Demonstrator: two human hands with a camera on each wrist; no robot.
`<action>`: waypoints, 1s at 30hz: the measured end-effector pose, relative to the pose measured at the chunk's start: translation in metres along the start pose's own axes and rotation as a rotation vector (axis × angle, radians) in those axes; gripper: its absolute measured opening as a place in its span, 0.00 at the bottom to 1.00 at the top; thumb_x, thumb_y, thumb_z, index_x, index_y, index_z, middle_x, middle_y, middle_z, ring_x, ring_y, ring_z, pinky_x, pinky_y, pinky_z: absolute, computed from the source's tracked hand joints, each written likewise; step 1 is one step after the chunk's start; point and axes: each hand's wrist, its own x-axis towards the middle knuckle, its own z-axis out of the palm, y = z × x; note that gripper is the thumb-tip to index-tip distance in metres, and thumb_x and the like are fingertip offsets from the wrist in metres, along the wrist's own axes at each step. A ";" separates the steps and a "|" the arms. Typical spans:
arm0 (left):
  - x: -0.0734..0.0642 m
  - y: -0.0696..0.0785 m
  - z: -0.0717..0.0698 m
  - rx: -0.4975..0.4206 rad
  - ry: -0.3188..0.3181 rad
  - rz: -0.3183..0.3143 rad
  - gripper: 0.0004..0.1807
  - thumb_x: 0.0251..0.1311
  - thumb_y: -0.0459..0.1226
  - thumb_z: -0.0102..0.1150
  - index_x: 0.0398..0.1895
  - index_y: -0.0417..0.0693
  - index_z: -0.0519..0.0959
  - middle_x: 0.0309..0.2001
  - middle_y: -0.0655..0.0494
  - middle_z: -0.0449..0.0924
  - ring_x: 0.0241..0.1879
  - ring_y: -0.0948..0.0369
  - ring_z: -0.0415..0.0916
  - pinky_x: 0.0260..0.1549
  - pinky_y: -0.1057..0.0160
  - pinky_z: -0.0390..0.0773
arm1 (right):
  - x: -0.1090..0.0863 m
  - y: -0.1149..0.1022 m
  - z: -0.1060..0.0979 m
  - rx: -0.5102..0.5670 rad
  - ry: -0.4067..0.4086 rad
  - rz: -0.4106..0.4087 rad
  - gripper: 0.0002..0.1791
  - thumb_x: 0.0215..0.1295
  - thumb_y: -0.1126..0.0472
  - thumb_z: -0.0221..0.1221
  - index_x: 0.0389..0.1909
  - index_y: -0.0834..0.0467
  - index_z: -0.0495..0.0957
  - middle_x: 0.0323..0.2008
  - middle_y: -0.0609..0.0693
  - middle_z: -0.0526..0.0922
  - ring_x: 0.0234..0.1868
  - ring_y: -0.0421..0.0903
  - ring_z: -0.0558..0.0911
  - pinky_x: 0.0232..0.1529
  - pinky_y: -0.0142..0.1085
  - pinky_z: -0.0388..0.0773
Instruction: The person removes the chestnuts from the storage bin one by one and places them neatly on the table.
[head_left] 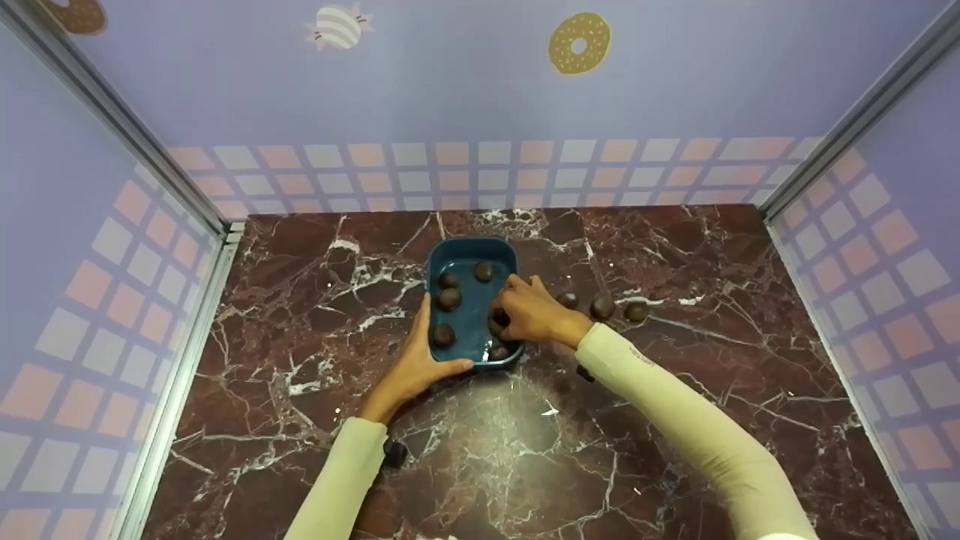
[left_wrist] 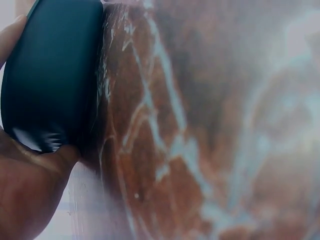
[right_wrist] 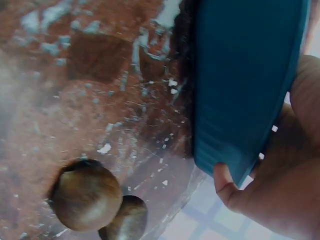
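Note:
A blue rectangular dish (head_left: 471, 300) stands on the table with several smooth, round brown fruits (head_left: 448, 298) inside. My left hand (head_left: 418, 364) grips its near left corner, fingers along the left side and thumb at the front edge. Over the dish's right side reaches my right hand (head_left: 536, 309), fingers bent around a brown fruit (head_left: 496, 324) that they partly cover. Another fruit (head_left: 499, 351) lies just below that hand in the near right corner. In the right wrist view, the dish's outer wall (right_wrist: 245, 90) shows beside the right hand's fingers (right_wrist: 227, 187).
Three more brown fruits (head_left: 602, 306) lie in a row on the dark red marbled table (head_left: 360, 247), right of the dish. Purple panels with a checked pattern (head_left: 495, 176) enclose the table at the back and both sides.

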 end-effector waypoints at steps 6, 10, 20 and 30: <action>0.002 0.000 0.000 0.011 0.002 0.007 0.80 0.54 0.49 0.88 0.93 0.57 0.31 0.91 0.50 0.32 0.89 0.49 0.33 0.84 0.39 0.43 | -0.009 -0.002 -0.002 0.062 0.082 -0.024 0.18 0.60 0.53 0.80 0.50 0.52 0.92 0.53 0.51 0.90 0.61 0.56 0.74 0.56 0.59 0.67; 0.003 -0.001 0.001 -0.006 0.006 0.012 0.79 0.54 0.45 0.88 0.93 0.57 0.31 0.91 0.49 0.32 0.89 0.48 0.34 0.84 0.39 0.42 | -0.016 -0.003 -0.009 0.117 0.119 -0.009 0.21 0.62 0.52 0.80 0.55 0.53 0.91 0.58 0.51 0.89 0.64 0.56 0.73 0.57 0.58 0.64; 0.003 -0.001 0.000 -0.041 -0.012 0.007 0.79 0.56 0.44 0.87 0.93 0.59 0.29 0.91 0.49 0.29 0.89 0.47 0.30 0.83 0.37 0.43 | -0.040 0.003 -0.021 0.215 0.236 0.008 0.24 0.62 0.55 0.80 0.57 0.57 0.91 0.53 0.53 0.90 0.58 0.55 0.74 0.60 0.59 0.63; 0.002 -0.001 0.001 -0.017 0.005 0.006 0.80 0.54 0.47 0.88 0.93 0.56 0.31 0.91 0.47 0.32 0.89 0.47 0.32 0.84 0.39 0.43 | -0.070 0.018 -0.028 0.246 0.336 -0.004 0.25 0.58 0.55 0.82 0.55 0.58 0.91 0.50 0.53 0.90 0.57 0.55 0.75 0.57 0.55 0.65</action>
